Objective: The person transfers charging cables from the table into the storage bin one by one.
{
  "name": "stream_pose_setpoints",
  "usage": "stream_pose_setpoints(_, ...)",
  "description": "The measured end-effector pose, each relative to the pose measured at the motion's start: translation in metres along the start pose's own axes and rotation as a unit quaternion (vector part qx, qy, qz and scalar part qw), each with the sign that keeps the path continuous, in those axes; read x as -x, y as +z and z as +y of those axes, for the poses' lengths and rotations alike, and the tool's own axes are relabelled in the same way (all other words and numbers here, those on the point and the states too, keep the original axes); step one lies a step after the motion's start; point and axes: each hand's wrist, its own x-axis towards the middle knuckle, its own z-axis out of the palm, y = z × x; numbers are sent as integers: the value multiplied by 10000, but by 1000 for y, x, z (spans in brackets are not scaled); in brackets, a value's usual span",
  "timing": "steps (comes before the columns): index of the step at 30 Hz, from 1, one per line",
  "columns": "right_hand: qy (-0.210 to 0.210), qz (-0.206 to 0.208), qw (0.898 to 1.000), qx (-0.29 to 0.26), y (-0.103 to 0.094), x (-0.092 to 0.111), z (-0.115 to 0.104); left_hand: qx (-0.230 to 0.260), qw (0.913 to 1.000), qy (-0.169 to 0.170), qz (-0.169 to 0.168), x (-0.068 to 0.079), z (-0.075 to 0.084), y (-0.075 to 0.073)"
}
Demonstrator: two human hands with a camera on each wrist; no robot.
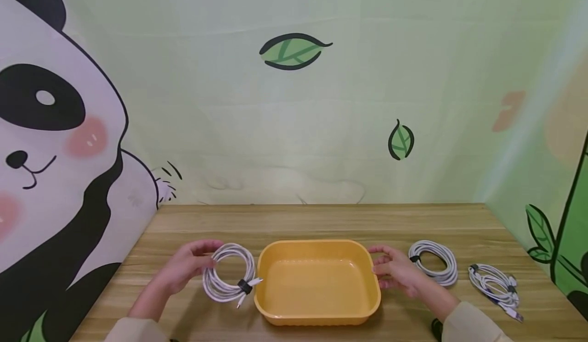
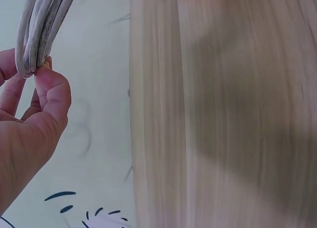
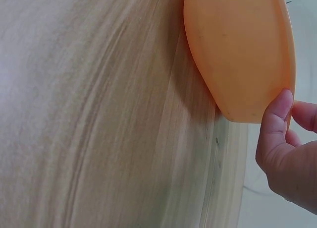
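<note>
Pinched between the thumb and fingers of my left hand (image 1: 186, 264) is a coiled white cable (image 1: 212, 287), bound by a black strap, with its plug ends pointing toward the tray. In the left wrist view the coil (image 2: 42, 32) is held up at one side by the fingertips. Just right of it stands a yellow plastic tray (image 1: 317, 317) with nothing inside. My right hand (image 1: 398, 270) grips the tray's right edge; in the right wrist view the thumb (image 3: 273, 121) presses the tray wall (image 3: 242, 54) and the other fingers are partly hidden.
Right of my right hand lies another coiled white cable (image 1: 447, 268) with a black strap. Farther right is a bundled white cable (image 1: 493, 283) with a USB plug. All rest on the wooden table (image 1: 321, 222), backed by a cloth printed with a panda and leaves.
</note>
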Motion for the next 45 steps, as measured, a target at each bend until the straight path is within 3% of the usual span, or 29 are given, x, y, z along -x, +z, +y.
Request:
stream_pose_setpoints(10, -23, 3, 10000, -1, 0, 0, 0, 56, 9998, 162, -122, -8, 5, 11)
stream_pose_setpoints(28, -13, 83, 9999, 58, 1, 0, 2, 45, 9998, 97, -164, -19, 9, 30)
stream_pose_setpoints(45, -47, -20, 10000, -33, -1, -1, 4, 81, 9989, 75, -451, -32, 9, 46)
